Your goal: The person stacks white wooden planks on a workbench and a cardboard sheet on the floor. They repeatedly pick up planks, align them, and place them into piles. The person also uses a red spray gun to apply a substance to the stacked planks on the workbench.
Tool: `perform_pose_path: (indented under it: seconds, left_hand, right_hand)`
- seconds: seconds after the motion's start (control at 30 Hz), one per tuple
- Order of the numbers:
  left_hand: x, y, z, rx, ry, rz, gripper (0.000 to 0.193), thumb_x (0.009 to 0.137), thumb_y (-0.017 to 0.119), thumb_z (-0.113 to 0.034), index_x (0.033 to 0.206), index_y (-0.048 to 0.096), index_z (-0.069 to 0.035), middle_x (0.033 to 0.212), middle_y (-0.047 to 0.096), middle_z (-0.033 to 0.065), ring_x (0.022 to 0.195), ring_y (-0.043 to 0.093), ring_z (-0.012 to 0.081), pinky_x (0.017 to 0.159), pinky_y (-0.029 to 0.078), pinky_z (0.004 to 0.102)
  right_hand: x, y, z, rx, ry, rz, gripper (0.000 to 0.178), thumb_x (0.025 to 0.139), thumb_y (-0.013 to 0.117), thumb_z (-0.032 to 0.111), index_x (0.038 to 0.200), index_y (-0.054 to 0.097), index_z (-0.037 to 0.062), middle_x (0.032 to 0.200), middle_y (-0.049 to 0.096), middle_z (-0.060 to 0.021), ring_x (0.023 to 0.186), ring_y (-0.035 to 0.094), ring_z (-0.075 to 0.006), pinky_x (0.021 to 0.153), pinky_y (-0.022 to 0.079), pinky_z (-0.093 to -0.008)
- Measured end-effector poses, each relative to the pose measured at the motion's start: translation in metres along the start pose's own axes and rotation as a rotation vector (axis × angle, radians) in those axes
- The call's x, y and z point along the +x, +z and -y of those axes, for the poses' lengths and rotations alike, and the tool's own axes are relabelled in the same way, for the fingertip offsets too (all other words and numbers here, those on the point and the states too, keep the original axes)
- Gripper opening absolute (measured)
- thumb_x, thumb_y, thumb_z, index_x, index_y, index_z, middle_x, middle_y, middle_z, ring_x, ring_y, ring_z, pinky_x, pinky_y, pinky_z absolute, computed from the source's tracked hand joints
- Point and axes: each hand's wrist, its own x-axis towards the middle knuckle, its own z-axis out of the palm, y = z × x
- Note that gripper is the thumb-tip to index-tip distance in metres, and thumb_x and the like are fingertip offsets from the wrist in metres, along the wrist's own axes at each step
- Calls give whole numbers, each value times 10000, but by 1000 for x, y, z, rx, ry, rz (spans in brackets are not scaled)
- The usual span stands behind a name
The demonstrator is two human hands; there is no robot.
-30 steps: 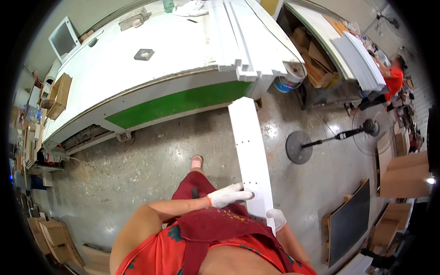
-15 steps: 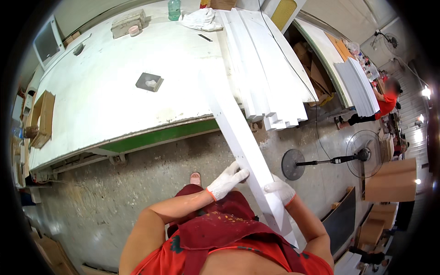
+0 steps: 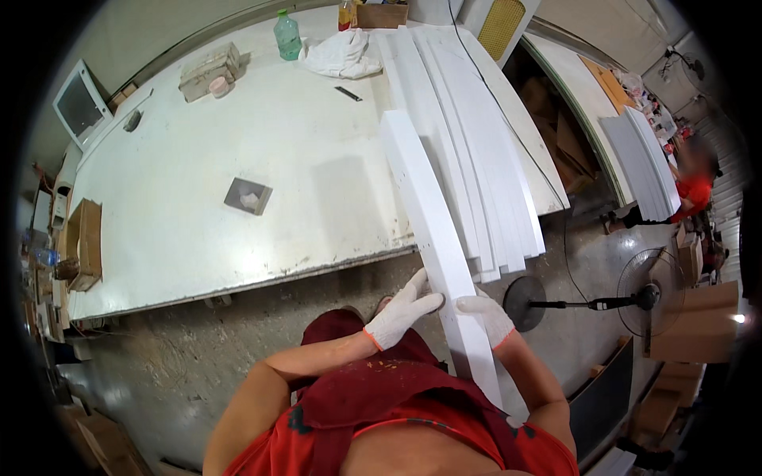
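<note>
A long white board (image 3: 435, 218) slants from my body up over the edge of the white worktable (image 3: 159, 254). On its left side my left hand (image 3: 403, 309), in a white knitted glove, grips the board's edge with the thumb toward it. My right hand (image 3: 486, 313), gloved alike, is closed round the right side. The board's near end lies against my dark red apron. Just right of it, several similar white boards (image 3: 476, 151) lie side by side on the table, their near ends jutting past its edge.
On the table are a grey block (image 3: 248, 196), a dark flat strip (image 3: 348, 94), a white cloth (image 3: 341, 55), a green bottle (image 3: 287, 36) and a wooden box (image 3: 85, 244). A standing fan (image 3: 635, 297) is at right. Beyond, a person in red (image 3: 697, 186) stands by stacked boards (image 3: 641, 163).
I am closer to the table, and the held board reaches farther alongside the other boards. Both hands keep their grip on it.
</note>
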Motion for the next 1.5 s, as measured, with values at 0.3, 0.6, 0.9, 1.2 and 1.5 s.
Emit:
perform_pose_path:
  seconds: [0.3,0.6,0.9,1.2,1.5]
  left_hand:
    - [59,-20,-52,185,140,17,882,922,587,-370,1550,86,-5,1585,195,200,1454,249,279,1173,227,346]
    - [121,-80,-95,-18,154,25,655,946,500,-209,1491,246,52,1442,418,202,1340,383,263,1128,282,335]
    - [228,-149,-125,-267,78,-131,539,935,502,-51,1438,334,47,1257,549,134,1079,537,144,933,446,261]
    - [218,-166,-141,-447,256,204,663,939,551,-188,1491,262,40,1438,442,126,1292,442,198,1107,335,347]
    - [271,-208,-190,-707,412,92,436,972,498,-255,1293,534,38,1239,622,153,1119,598,242,1009,453,376]
  right_hand:
    - [65,31,91,-410,-232,-167,616,809,630,141,1376,447,-15,1148,589,-114,1022,581,-167,850,490,-284]
    - [135,87,161,-528,-215,-296,661,769,704,167,1328,444,-71,1166,589,-139,1064,571,-207,906,476,-305]
    - [253,77,228,-1290,-269,-743,1032,666,773,403,1442,311,-96,1406,462,-295,1332,446,-367,1081,369,-366]
    - [206,65,175,-968,-427,-620,1113,638,864,188,1498,208,-74,1456,420,-244,1363,404,-319,1134,314,-365]
    - [96,76,47,-1219,-154,-718,1234,536,908,245,1506,202,-43,1445,417,-233,1358,407,-330,1121,345,-392]
